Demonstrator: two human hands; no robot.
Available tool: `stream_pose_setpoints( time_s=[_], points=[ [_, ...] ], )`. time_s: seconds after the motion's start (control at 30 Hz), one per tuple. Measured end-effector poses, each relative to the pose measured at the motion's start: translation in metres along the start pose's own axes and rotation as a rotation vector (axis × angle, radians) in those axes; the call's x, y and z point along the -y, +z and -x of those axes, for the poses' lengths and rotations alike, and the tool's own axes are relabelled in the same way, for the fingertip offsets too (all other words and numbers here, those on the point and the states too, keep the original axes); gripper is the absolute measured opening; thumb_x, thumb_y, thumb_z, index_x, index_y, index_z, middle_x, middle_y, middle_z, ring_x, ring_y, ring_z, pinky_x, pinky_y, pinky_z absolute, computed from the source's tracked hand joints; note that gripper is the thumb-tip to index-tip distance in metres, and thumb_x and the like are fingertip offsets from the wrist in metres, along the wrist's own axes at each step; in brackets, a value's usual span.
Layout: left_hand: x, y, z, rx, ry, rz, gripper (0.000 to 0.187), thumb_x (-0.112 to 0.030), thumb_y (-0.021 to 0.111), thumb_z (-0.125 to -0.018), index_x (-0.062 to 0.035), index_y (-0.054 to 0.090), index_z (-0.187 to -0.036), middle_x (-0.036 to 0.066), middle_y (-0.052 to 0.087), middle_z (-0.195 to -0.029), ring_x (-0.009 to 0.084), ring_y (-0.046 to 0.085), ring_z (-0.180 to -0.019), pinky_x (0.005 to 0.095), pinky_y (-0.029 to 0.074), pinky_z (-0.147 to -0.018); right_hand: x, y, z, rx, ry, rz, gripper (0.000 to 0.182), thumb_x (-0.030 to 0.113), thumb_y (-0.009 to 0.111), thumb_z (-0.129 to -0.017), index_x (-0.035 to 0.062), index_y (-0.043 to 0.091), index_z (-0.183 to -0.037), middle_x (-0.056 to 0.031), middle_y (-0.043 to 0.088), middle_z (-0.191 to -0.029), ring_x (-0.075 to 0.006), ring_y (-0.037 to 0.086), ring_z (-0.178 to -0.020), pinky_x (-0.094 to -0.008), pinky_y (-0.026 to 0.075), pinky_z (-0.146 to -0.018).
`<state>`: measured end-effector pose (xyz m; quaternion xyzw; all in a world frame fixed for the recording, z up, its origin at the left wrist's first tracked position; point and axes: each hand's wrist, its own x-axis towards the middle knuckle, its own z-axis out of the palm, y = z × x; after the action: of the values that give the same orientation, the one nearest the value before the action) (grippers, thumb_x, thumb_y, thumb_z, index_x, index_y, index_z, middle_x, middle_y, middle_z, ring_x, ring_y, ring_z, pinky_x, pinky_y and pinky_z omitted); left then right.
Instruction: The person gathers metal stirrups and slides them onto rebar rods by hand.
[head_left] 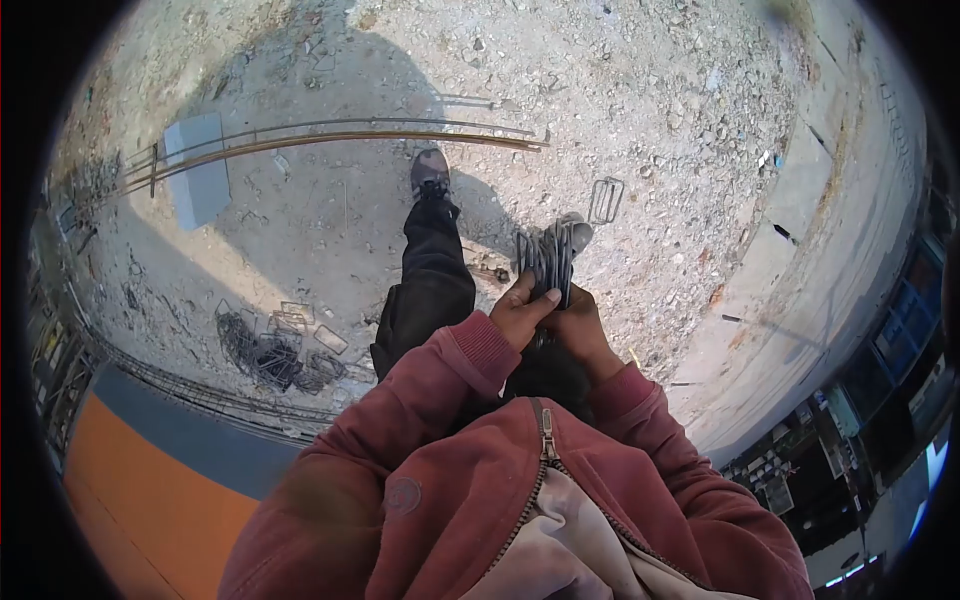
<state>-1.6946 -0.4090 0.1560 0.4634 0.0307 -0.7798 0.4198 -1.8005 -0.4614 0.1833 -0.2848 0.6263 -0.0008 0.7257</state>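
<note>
A bundle of dark rebar stirrups, bent metal loops stacked together, is held out in front of my body. My left hand wraps around its near end, with the thumb lying across the loops. My right hand closes on the bundle from the other side, its fingers partly hidden. Beyond the hands, one loose rectangular stirrup lies on the ground close to my right shoe.
Long rebar rods lie across the gravelly ground just past my left shoe. Their left part crosses a pale flat panel. A tangled stirrup pile sits at the left, near an orange and grey surface. Paving runs along the right.
</note>
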Motion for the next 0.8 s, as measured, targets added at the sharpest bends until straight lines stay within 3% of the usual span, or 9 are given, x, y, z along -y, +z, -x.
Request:
stream_pose_setpoints(
  time_s=[0.07,0.13,0.27,0.37,0.43,0.5,0.6,0.7,0.8],
  points=[
    [-0.013,-0.011,0.003,0.020,-0.070,-0.035,0.038,-0.012,0.048,-0.087,0.0010,0.038,-0.121,0.006,0.052,-0.108,0.0114,0.047,-0.101,0.0255,0.037,-0.089,0.006,0.010,-0.007,0.028,0.135,-0.264,0.019,-0.001,0.059,-0.070,-0.0003,0.057,-0.089,-0.0069,0.060,-0.076,-0.0135,0.057,-0.066,-0.0247,0.047,-0.060],
    [-0.031,-0.016,0.005,0.008,-0.147,-0.127,0.046,-0.014,0.050,-0.086,0.0017,0.034,-0.126,0.009,0.049,-0.113,0.0134,0.044,-0.106,0.0265,0.034,-0.092,0.001,0.010,-0.024,0.008,0.149,-0.295,0.019,0.000,0.059,-0.071,0.0000,0.057,-0.089,-0.0074,0.061,-0.077,-0.0150,0.058,-0.067,-0.0261,0.048,-0.061],
    [-0.066,-0.041,0.011,-0.065,0.111,-0.144,0.056,-0.017,0.058,-0.081,0.0019,0.032,-0.127,0.015,0.041,-0.124,0.0227,0.038,-0.117,0.0314,0.029,-0.097,0.015,-0.003,-0.079,-0.093,0.186,-0.294,0.019,0.003,0.061,-0.074,-0.0038,0.057,-0.091,-0.0093,0.061,-0.080,-0.0192,0.060,-0.071,-0.0299,0.049,-0.063],
    [-0.079,-0.108,0.022,-0.157,0.276,-0.732,0.054,-0.019,0.059,-0.078,0.0023,0.036,-0.122,0.020,0.043,-0.120,0.0280,0.040,-0.114,0.0329,0.031,-0.095,0.010,-0.027,-0.147,-0.296,0.095,-0.182,0.015,0.004,0.063,-0.072,-0.0023,0.057,-0.085,-0.0074,0.060,-0.073,-0.0174,0.058,-0.065,-0.0287,0.046,-0.057],
    [-0.087,-0.144,0.043,-0.210,0.195,-1.005,0.054,-0.017,0.060,-0.075,0.0001,0.038,-0.121,0.019,0.040,-0.124,0.0317,0.037,-0.117,0.0366,0.029,-0.097,-0.011,-0.057,-0.209,-0.416,0.048,-0.008,0.014,0.007,0.065,-0.070,-0.0006,0.058,-0.080,-0.0060,0.060,-0.070,-0.0156,0.055,-0.060,-0.0277,0.042,-0.054],
    [-0.059,-0.184,0.063,-0.290,0.072,-1.294,0.056,-0.024,0.062,-0.072,-0.0030,0.041,-0.119,0.021,0.041,-0.121,0.0373,0.039,-0.112,0.0400,0.032,-0.095,-0.015,-0.074,-0.257,-0.506,0.075,0.126,0.017,0.012,0.068,-0.068,0.0006,0.058,-0.077,-0.0051,0.060,-0.069,-0.0144,0.054,-0.058,-0.0273,0.041,-0.054],
    [-0.019,-0.202,0.082,-0.318,-0.177,-1.333,0.058,-0.027,0.063,-0.070,-0.0051,0.041,-0.120,0.021,0.041,-0.121,0.0375,0.039,-0.111,0.0420,0.033,-0.094,-0.024,-0.096,-0.322,-0.595,0.106,0.434,0.021,0.014,0.071,-0.065,0.0010,0.058,-0.075,-0.0054,0.059,-0.065,-0.0138,0.052,-0.054,-0.0267,0.041,-0.052],
    [-0.015,-0.197,0.069,-0.317,-0.170,-1.241,0.059,-0.026,0.063,-0.069,-0.0079,0.041,-0.120,0.020,0.041,-0.120,0.0375,0.040,-0.109,0.0430,0.033,-0.093,-0.001,-0.082,-0.335,-0.479,0.074,0.251,0.016,0.010,0.068,-0.063,0.0005,0.058,-0.071,-0.0058,0.059,-0.062,-0.0137,0.053,-0.053,-0.0265,0.040,-0.051],
    [-0.022,-0.181,0.055,-0.333,-0.260,-1.274,0.057,-0.022,0.063,-0.067,-0.0085,0.042,-0.119,0.020,0.041,-0.121,0.0391,0.039,-0.109,0.0420,0.031,-0.094,-0.014,-0.094,-0.371,-0.333,0.152,0.464,0.011,0.010,0.057,-0.065,0.0009,0.057,-0.073,-0.0070,0.057,-0.061,-0.0153,0.052,-0.052,-0.0270,0.040,-0.050]
  ],
)
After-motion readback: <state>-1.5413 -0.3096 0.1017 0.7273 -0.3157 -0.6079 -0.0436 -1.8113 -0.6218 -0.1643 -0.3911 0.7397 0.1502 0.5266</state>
